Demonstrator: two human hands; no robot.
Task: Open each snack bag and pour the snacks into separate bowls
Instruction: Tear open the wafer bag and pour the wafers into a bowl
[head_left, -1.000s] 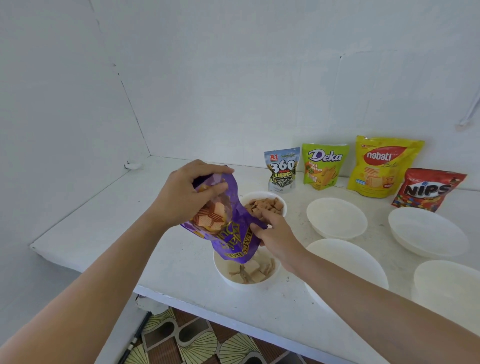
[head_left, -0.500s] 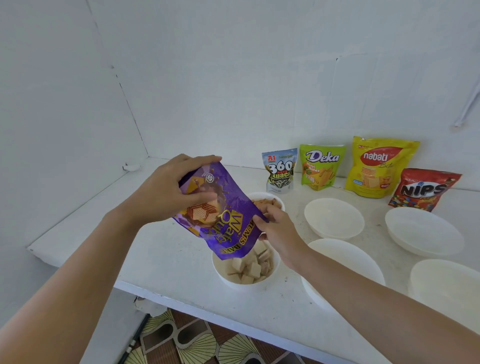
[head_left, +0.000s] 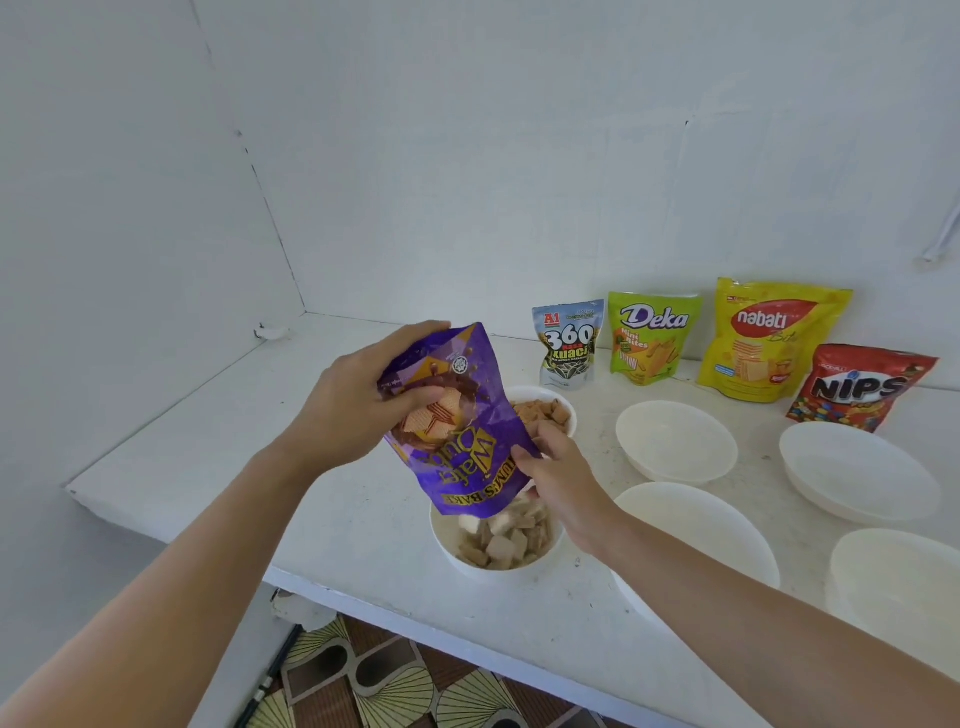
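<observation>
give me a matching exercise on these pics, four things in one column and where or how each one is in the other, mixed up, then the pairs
Things
1. purple bag
2. Nips bag
3. front bowl
4. Deka bag

Place or state
A. stands between the 360 Kuaci bag and the Nabati bag
B. holds pale wafer cubes
C. upside down, gripped by the left hand and right hand
D. rightmost bag by the wall

Pairs: 1-C, 2-D, 3-B, 4-A
</observation>
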